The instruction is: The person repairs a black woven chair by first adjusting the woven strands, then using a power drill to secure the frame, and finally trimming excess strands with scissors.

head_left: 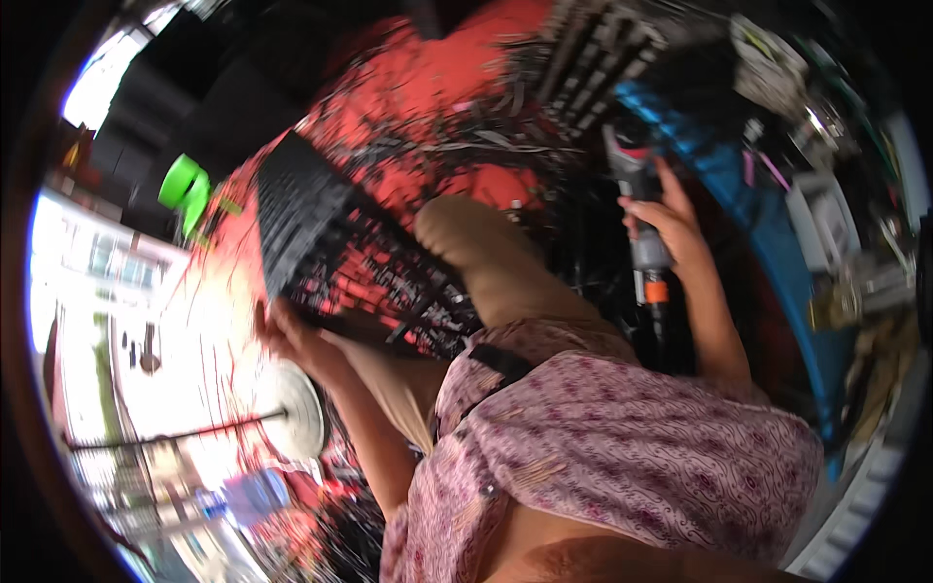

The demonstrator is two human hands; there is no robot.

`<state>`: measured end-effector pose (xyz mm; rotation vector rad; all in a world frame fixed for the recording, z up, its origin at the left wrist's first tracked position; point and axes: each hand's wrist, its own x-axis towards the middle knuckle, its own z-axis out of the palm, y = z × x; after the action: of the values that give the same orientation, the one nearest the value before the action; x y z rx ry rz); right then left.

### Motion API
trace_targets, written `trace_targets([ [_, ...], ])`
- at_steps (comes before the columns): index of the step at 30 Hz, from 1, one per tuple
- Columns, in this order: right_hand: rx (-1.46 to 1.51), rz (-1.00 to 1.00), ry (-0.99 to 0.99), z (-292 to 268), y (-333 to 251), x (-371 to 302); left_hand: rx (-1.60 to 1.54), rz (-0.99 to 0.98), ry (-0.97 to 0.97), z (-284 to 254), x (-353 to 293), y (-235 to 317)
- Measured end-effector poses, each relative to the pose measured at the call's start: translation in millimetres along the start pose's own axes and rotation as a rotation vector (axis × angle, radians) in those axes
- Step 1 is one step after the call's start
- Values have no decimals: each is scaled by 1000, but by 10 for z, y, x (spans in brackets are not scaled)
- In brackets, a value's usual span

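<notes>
Fingers point(649, 216) grip a power tool point(641, 209); left hand point(287, 330) steadies a black grille point(321, 233).

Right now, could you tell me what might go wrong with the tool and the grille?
1. The right hand grips the power tool one-handed; it may twist or slip.
2. The left hand sits at the edge of the black grille, and could be pinched if it shifts.
3. Metal scraps on the red floor could trip.

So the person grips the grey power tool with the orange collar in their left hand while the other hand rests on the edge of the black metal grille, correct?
Not quite: the head view shows the grey power tool with the orange collar gripped in the right hand, not the left. The left hand is the one resting on the edge of the black metal grille.
</notes>
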<state>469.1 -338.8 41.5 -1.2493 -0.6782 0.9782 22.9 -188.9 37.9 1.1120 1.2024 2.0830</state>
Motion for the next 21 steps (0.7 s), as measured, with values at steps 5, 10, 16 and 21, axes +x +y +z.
trace_targets([
  [5,-258,-95,104,-287,-158,-47,54,21,-10,-13,-41,-18],
  [10,-531,-237,297,-766,-163,189,36,-91,103,105,-152,117],
  [16,-856,-262,543,-2282,-113,902,-147,-166,-77,-46,-72,43],
  [21,-879,-181,524,-2513,-217,1265,-180,-164,-207,-594,-442,26],
])
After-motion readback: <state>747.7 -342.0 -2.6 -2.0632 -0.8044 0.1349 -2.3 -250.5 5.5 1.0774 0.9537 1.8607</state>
